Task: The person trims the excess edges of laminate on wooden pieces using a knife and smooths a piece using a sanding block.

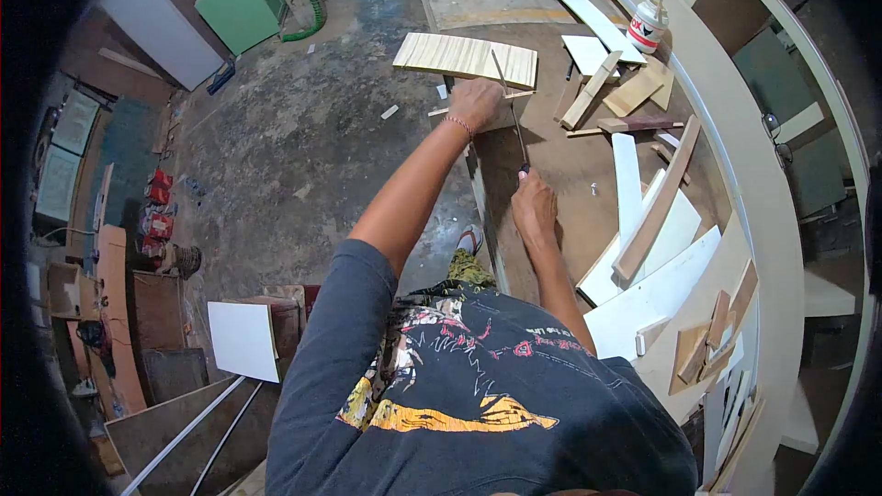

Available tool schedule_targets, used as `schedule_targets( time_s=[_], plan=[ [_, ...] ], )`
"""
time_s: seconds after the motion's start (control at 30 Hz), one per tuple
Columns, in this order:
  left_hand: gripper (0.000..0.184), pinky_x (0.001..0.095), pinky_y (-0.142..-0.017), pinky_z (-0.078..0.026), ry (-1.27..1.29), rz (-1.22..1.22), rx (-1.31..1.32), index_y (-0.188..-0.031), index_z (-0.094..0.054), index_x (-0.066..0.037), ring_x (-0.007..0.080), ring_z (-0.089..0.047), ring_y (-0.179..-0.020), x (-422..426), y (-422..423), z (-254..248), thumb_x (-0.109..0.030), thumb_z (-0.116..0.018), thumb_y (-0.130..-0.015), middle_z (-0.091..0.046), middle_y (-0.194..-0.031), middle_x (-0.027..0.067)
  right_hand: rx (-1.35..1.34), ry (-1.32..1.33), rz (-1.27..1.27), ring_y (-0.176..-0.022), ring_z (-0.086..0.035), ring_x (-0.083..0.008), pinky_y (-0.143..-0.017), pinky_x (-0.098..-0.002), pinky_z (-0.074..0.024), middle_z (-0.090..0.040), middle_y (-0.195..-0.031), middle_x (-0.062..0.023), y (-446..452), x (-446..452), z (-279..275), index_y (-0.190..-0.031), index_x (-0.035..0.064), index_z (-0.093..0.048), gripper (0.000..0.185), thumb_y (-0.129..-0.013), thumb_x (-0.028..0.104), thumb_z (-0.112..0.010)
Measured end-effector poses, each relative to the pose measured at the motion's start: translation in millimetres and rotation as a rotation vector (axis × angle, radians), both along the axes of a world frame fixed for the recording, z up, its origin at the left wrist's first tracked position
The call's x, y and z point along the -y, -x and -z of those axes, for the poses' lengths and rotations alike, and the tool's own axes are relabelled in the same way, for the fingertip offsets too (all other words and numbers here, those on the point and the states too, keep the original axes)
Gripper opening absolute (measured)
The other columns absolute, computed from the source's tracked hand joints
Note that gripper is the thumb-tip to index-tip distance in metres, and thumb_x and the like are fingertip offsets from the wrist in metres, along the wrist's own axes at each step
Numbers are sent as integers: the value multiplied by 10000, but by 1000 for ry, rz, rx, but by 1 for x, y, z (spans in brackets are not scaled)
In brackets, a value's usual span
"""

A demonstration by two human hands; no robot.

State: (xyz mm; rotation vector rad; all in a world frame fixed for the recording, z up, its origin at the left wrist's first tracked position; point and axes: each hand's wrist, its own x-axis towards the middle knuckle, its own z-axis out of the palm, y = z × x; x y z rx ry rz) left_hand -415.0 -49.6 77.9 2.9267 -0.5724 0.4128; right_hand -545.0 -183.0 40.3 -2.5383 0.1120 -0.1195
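Observation:
My right hand (pixel 535 204) is closed around the dark handle of a handsaw (pixel 519 133), whose thin blade shows nearly edge-on and points away from me. My left hand (pixel 476 104) is closed over a thin wood strip (pixel 521 95), and the strip's ends stick out on both sides of the fist. The blade crosses this strip just right of my left hand. Beyond the fist lies a pale slatted wood panel (pixel 459 55), with the saw's far end over it. My left fingertips are mostly hidden.
The brown workbench (pixel 570 184) carries wood offcuts (pixel 657 207), white boards (pixel 652 280) and a white-and-red bottle (pixel 647 26). A long curved panel edge (pixel 772 220) runs along the right. Concrete floor (pixel 303 147) lies left, with a green cabinet (pixel 241 7) further back.

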Motion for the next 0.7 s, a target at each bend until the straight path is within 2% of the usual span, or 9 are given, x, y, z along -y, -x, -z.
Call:
schedule_targets(
  time_s=[0.03, 0.17, 0.3, 0.4, 0.5, 0.63, 0.7],
  plan=[
    [148, 413, -594, -466, 30, 15, -67, -687, -581, -41, 318, -584, -709, -1, -3, 0, -182, -596, -643, -588, -716, 168, 4, 14, -8, -734, -544, -419, -637, -495, -412, -559, -762, -264, 3, 1, -5, -855, -30, -488, 236, -848, 183, -385],
    [140, 413, -612, -471, 25, 51, -70, -702, -605, -41, 326, -581, -727, -1, -13, 27, -166, -565, -653, -591, -738, 180, -9, 69, -41, -749, -549, -415, -651, -480, -426, -560, -767, -269, 9, 6, -22, -852, -31, -492, 234, -844, 177, -383],
    [141, 413, -620, -473, 23, 127, -22, -707, -607, -36, 326, -582, -739, -3, -8, 29, -149, -534, -666, -594, -752, 176, -103, 117, -64, -775, -554, -407, -675, -471, -434, -561, -776, -270, 7, 9, -40, -853, -35, -504, 244, -840, 174, -380],
    [133, 411, -632, -471, 28, 93, -68, -705, -607, -42, 325, -580, -735, -2, -3, 23, -138, -521, -672, -596, -756, 164, -80, 160, -116, -771, -544, -418, -700, -475, -420, -555, -778, -281, 2, 12, -39, -743, -58, -573, 343, -846, 192, -362],
    [131, 409, -646, -468, 25, 64, -125, -718, -607, -48, 323, -580, -732, 0, -3, 21, -131, -516, -674, -596, -758, 161, -88, 172, -119, -771, -546, -418, -704, -476, -422, -558, -780, -278, -6, 9, -49, -723, -59, -573, 353, -845, 194, -360],
    [142, 407, -657, -468, -7, 92, -200, -744, -603, -44, 324, -580, -746, -2, -7, 17, -131, -515, -675, -593, -772, 173, -105, 179, -143, -794, -545, -415, -715, -469, -424, -558, -812, -281, -22, 9, -54, -771, -52, -576, 344, -844, 205, -360],
    [119, 410, -625, -472, 35, 96, -103, -697, -599, -34, 326, -585, -717, 1, -1, 13, -103, -514, -650, -590, -743, 183, -96, 163, -125, -810, -544, -414, -722, -465, -425, -557, -830, -282, -34, 3, -50, -800, -47, -577, 339, -844, 211, -362]
  ],
)
